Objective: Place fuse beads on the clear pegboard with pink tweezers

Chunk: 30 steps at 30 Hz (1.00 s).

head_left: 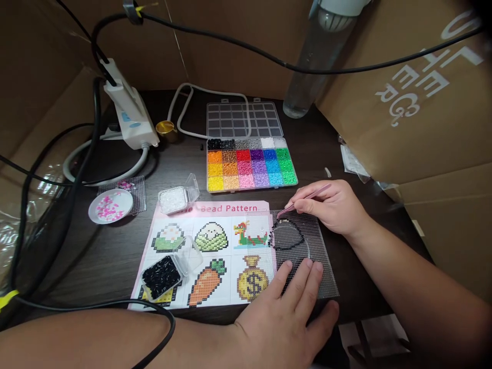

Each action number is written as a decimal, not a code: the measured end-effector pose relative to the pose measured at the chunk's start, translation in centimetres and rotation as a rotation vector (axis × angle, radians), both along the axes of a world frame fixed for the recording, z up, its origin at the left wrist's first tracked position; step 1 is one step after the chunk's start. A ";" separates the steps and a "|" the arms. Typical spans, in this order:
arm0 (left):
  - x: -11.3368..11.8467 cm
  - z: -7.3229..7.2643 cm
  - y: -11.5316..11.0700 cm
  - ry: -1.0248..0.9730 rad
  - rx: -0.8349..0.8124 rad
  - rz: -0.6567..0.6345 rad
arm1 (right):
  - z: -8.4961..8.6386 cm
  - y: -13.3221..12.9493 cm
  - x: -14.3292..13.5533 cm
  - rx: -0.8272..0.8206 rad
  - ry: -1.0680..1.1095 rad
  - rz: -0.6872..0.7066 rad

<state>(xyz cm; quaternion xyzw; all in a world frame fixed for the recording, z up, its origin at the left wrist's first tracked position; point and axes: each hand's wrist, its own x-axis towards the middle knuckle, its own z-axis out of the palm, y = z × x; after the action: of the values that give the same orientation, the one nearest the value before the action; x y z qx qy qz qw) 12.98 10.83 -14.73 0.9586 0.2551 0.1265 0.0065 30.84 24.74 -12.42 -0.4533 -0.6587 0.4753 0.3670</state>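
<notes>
My right hand (338, 205) pinches a pair of pink tweezers (307, 199), their tips at the upper left of a clear pegboard (323, 266). Black beads (302, 233) form a rounded outline on the board, with a few pale beads along its top. Stretched flat, the fingers of my left hand (282, 312) rest on the board's lower part and cover some of it. Under the board's left side lies a printed bead pattern sheet (184, 302). Two small open boxes stand on the sheet, one of black beads (161, 277), the other of white beads (172, 200).
Behind the sheet lies an open sorting case (251, 189) of coloured beads. On the left are a white dish (92, 210) with pink beads, a power strip (134, 118) and cables. A clear bottle (303, 77) and cardboard (442, 128) stand at the back and right.
</notes>
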 end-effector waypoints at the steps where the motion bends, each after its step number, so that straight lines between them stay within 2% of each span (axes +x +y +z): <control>1: 0.0 0.0 0.0 0.001 0.003 -0.002 | 0.0 0.0 0.0 0.001 -0.001 0.002; 30: 0.0 0.1 0.1 0.013 -0.006 -0.010 | -0.2 0.3 0.5 0.001 0.028 0.021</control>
<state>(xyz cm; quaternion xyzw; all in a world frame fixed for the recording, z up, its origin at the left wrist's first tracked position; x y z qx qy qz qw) 12.95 10.98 -14.62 0.9606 0.2507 0.1195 0.0085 31.36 25.00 -12.66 -0.4394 -0.6585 0.4853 0.3712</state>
